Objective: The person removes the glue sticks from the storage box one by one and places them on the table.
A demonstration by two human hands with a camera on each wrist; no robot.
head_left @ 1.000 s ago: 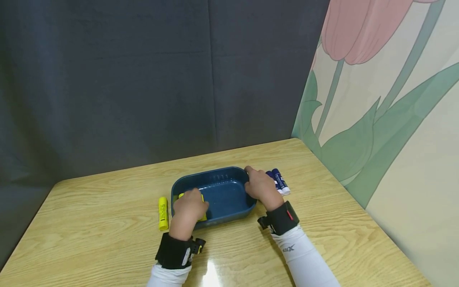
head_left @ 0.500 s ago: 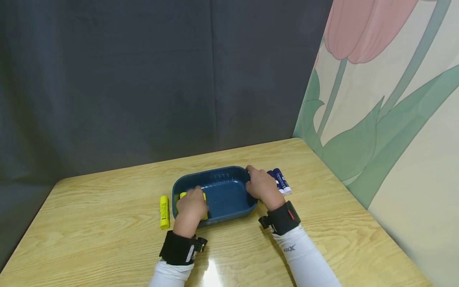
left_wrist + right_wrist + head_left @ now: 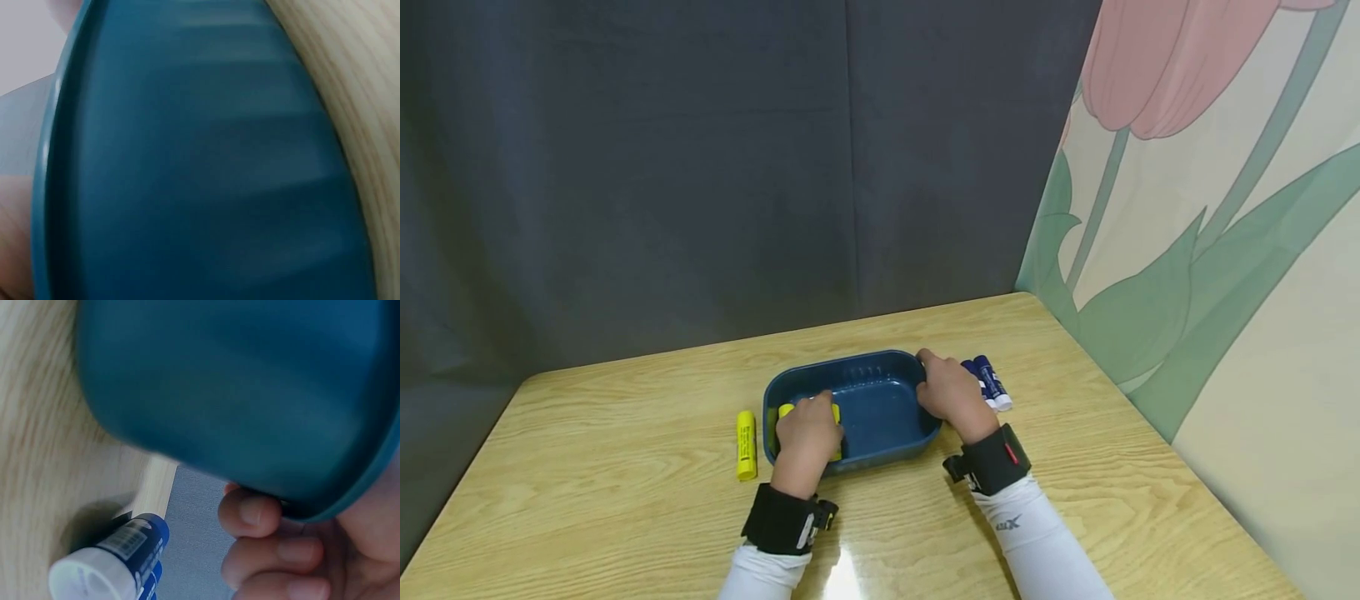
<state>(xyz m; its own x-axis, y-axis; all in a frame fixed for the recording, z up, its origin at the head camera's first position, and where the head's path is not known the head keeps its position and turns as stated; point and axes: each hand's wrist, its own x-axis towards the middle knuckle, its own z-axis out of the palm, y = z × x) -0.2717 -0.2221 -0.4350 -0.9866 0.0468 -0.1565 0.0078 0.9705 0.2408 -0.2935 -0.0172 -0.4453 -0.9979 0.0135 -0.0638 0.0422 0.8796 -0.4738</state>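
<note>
Because the left hand (image 3: 809, 429) covers most of the yellow objects (image 3: 837, 414) at the left end of the blue tray (image 3: 880, 408), its grip cannot be told. The right hand (image 3: 951, 388) has its grip clamped on the tray's right rim. Uneven pulling there could slide or tip the tray; a sideways nudge could roll the nearby cylinders. The tray is glossy and oblong, its corners rounded, its wall ribbed. Outside, a yellow tube (image 3: 746, 446) lies left, white-ended navy tubes (image 3: 992, 383) right, on the wood-grained worktop (image 3: 625, 467); dark cloth (image 3: 700, 167) hangs beyond.
</note>
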